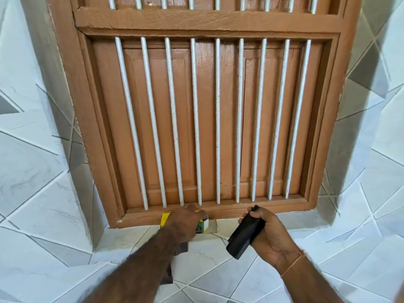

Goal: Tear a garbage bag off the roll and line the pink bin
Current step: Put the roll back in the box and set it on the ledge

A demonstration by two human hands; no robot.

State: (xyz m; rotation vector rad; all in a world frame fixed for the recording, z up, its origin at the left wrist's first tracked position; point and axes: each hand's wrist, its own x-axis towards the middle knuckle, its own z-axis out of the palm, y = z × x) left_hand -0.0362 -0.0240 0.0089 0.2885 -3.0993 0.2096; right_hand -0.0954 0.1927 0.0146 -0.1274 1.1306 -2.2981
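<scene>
A black roll of garbage bags (244, 235) is held in my right hand (267, 235), tilted with one end pointing down-left. My left hand (185, 223) rests on a yellow and white cardboard box (204, 225) lying on the tiled sill at the foot of the wooden window; its fingers cover most of the box. The box's open white flap (213, 226) points right, toward the roll. The pink bin is not in view.
A brown wooden window (207, 127) with white vertical bars fills the upper view. White and grey tiled walls (32, 171) flank it on both sides. The tiled sill (207, 259) runs below my arms. Something dark brown (168, 274) shows under my left forearm.
</scene>
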